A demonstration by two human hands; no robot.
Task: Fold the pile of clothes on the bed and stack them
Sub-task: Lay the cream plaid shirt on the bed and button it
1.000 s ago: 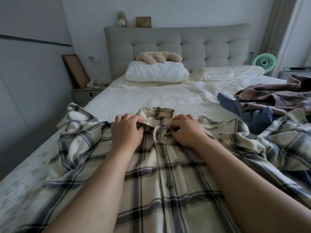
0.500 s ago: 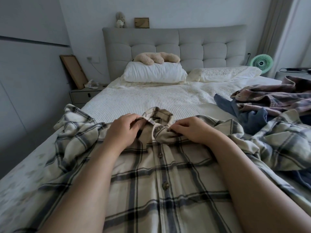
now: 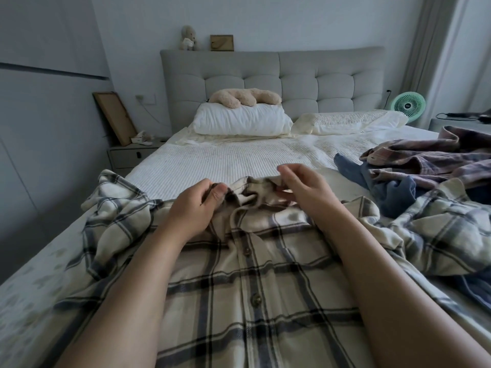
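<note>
A cream plaid button-up shirt (image 3: 252,282) lies front side up across the near part of the bed (image 3: 212,160), buttons running down its middle. My left hand (image 3: 194,205) pinches the left side of the collar between thumb and fingers. On the collar's right side, my right hand (image 3: 303,189) holds the fabric with thumb and curled fingers while the index finger sticks up. The shirt's left sleeve is bunched near the bed's left edge. A heap of unfolded clothes (image 3: 425,166) lies to the right: a purplish plaid shirt on top, blue garments under it.
Two pillows (image 3: 241,120) and a plush toy (image 3: 244,96) lie against the padded headboard. A nightstand (image 3: 130,155) with a leaning frame stands at the left of the bed. A green fan (image 3: 406,104) sits at the back right. White ribbed bedspread stretches beyond the shirt.
Both hands have moved apart and lifted a little at the collar, spreading it. The right hand's fingers have opened partly. The view has tilted slightly.
</note>
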